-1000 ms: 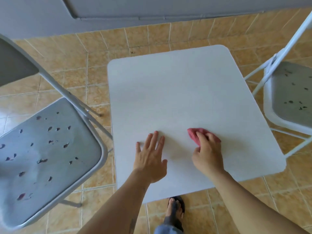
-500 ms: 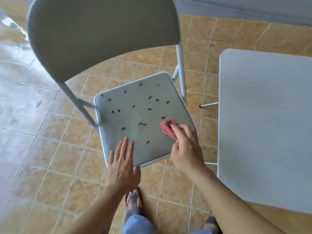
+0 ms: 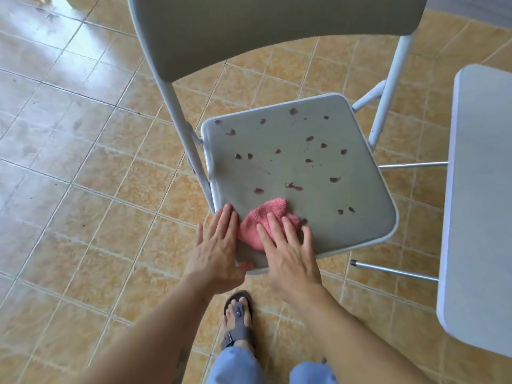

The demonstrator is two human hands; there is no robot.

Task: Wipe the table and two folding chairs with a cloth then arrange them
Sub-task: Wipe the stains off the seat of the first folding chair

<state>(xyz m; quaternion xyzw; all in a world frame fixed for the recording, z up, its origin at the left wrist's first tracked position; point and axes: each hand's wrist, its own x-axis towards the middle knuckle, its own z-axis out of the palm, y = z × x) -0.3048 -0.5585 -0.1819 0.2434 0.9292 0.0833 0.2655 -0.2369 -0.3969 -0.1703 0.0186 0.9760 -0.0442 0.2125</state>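
Observation:
A grey folding chair [image 3: 302,173] stands in front of me, its seat dotted with several dark red stains. A pink cloth [image 3: 266,220] lies on the near left corner of the seat. My right hand [image 3: 288,253] presses flat on the cloth with fingers spread. My left hand [image 3: 219,250] rests flat on the seat's left front corner, beside the cloth, fingers together. The white table [image 3: 482,189] shows at the right edge. Only one chair is in view.
The chair's backrest [image 3: 263,26] fills the top of the view. A table leg bar [image 3: 393,270] runs low between chair and table. My sandalled foot [image 3: 238,314] is on the orange tiled floor [image 3: 83,162] under the seat's front edge.
I turned from the table to the left chair. My right hand moved the cloth to the seat's near left corner and flattened on it; my left hand settled on the seat corner.

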